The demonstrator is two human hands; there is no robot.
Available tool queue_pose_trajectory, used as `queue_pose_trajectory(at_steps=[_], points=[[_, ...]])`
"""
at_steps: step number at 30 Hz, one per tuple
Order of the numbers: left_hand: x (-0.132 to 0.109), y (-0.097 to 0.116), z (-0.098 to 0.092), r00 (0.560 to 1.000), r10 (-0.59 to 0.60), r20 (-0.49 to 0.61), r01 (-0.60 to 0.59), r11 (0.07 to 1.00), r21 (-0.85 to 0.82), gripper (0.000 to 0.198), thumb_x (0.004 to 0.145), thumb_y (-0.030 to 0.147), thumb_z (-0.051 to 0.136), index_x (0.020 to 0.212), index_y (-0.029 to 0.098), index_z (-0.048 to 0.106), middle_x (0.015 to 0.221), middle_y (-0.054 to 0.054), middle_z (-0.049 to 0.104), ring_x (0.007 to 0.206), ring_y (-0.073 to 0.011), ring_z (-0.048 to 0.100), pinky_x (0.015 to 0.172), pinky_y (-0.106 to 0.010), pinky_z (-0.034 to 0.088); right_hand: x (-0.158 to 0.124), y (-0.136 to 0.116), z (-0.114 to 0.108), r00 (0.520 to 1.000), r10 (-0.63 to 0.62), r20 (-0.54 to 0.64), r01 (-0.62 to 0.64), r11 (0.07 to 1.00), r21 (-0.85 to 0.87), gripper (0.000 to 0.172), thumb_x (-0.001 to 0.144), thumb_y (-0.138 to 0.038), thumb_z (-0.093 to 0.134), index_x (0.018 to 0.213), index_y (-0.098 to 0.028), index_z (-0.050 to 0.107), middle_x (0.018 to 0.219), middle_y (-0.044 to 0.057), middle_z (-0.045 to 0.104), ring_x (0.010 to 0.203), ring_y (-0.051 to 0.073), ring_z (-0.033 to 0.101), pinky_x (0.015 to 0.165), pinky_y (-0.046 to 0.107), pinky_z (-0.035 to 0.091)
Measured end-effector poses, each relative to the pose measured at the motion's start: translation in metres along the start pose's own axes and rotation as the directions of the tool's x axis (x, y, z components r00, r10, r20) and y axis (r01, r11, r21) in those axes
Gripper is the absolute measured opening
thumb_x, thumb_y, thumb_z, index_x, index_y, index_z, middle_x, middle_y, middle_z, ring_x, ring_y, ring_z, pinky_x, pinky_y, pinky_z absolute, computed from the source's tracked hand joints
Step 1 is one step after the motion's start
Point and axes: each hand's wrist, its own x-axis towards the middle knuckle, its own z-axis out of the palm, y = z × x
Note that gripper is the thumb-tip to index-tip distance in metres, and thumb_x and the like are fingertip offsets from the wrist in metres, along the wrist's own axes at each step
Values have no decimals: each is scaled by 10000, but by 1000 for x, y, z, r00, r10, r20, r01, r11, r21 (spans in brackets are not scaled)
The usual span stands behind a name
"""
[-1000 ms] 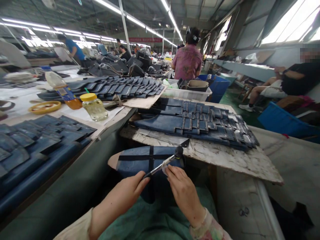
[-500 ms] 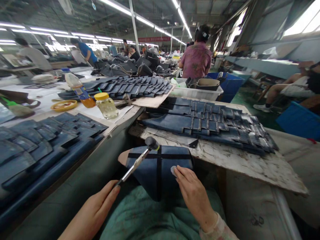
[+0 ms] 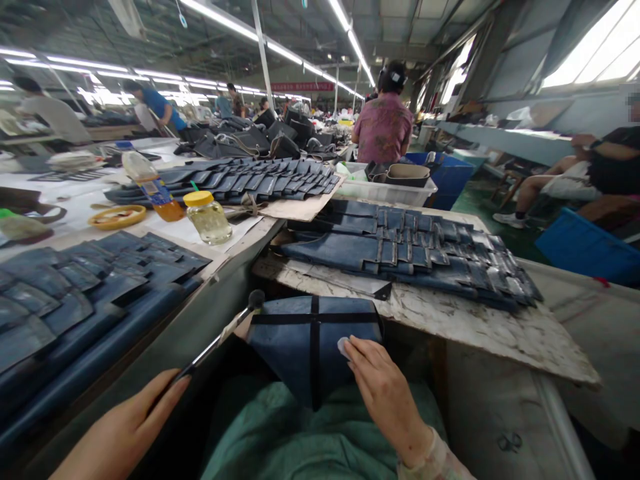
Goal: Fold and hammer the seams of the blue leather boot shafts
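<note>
My left hand (image 3: 133, 417) is closed round the handle of a hammer (image 3: 219, 339). Its dark round head is raised at the left end of a blue leather piece (image 3: 287, 343), which rests above my lap. Black strips cross on the leather, and its left tip is tan; whatever supports it from below is hidden. With the fingertips of my right hand (image 3: 387, 393) I pinch a small whitish round piece (image 3: 344, 347) at the right half of the leather. What it is made of, I cannot make out.
Overlapping blue leather pieces lie on the right board (image 3: 480, 327) and at left (image 3: 95, 287). A yellow-lidded jar (image 3: 209, 220), a drink bottle (image 3: 153, 187) and a yellow dish (image 3: 117, 217) stand on the left table. A white bin (image 3: 390, 193) is ahead, near a seated person (image 3: 384, 127).
My left hand has swung the hammer left and down, from over the leather to its left end. My right hand keeps its place on the leather. The whole view has shifted slightly.
</note>
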Motion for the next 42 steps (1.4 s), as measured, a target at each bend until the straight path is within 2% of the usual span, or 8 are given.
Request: queue_pose_trajectory(at_steps=[6, 14, 19, 22, 26, 34, 37, 42], points=[[76, 117, -1, 932, 261, 251, -315, 926, 207, 464, 807, 577, 398, 1116, 297, 603, 1121, -32, 661, 1001, -269, 626, 833, -347, 485, 2, 0, -1, 999, 30, -17, -30, 999, 19, 394, 898, -112, 411, 1267, -195, 521, 1193, 76, 581, 1094, 200, 524, 942, 381, 497], [126, 272, 93, 508, 759, 407, -853, 510, 112, 378, 896, 464, 401, 987, 185, 640, 946, -88, 680, 875, -205, 637, 740, -297, 462, 5, -8, -2, 997, 81, -18, -81, 997, 21, 408, 874, -96, 437, 1257, -207, 522, 1172, 68, 590, 1072, 194, 533, 920, 366, 510], [133, 316, 140, 431, 805, 408, -890, 453, 47, 273, 877, 372, 515, 979, 138, 612, 967, -60, 640, 918, -168, 600, 853, -387, 471, 8, -8, -6, 994, 103, 30, -104, 994, 27, 410, 846, -99, 478, 1242, -193, 523, 1165, 67, 592, 1055, 206, 530, 923, 374, 504], [142, 304, 143, 474, 802, 363, -868, 495, 39, 271, 886, 305, 494, 1076, 147, 607, 1076, -95, 624, 1056, -203, 553, 937, -393, 422, 10, 2, -11, 988, 129, 80, -135, 988, 71, 435, 842, -124, 497, 1268, -211, 494, 1164, 60, 584, 1063, 206, 523, 940, 379, 489], [142, 238, 114, 576, 738, 353, -799, 599, 52, 353, 904, 342, 411, 1130, 155, 607, 1137, -109, 628, 1073, -215, 561, 957, -335, 414, 20, 26, -20, 955, 294, 26, -295, 949, 112, 420, 867, -223, 497, 1286, -212, 476, 1190, 79, 561, 1106, 215, 515, 977, 406, 449], [78, 82, 58, 957, 218, 192, -181, 964, -193, 545, 854, 495, 365, 1270, 166, 490, 1296, -92, 544, 1208, -235, 497, 1055, -348, 351, 41, 58, -13, 886, 459, 61, -460, 858, 230, 428, 856, -383, 481, 1223, -171, 545, 1190, 108, 593, 1102, 250, 558, 976, 441, 424], [49, 66, 67, 989, -13, 148, 80, 886, -458, 575, 812, 488, 456, 1308, 197, 442, 1338, -81, 506, 1228, -243, 483, 1012, -345, 412, 48, 57, -11, 862, 503, 53, -490, 805, 334, 451, 814, -440, 516, 1151, -150, 596, 1143, 118, 627, 1080, 266, 577, 950, 436, 443], [26, 74, 89, 888, -254, 383, 458, 427, -780, 529, 806, 438, 554, 1286, 235, 466, 1309, -100, 519, 1043, -228, 608, 726, -303, 566, 89, 16, -37, 896, 443, 14, -401, 798, 450, 393, 784, -411, 540, 1080, -169, 629, 1026, 82, 675, 975, 245, 623, 896, 400, 472]])
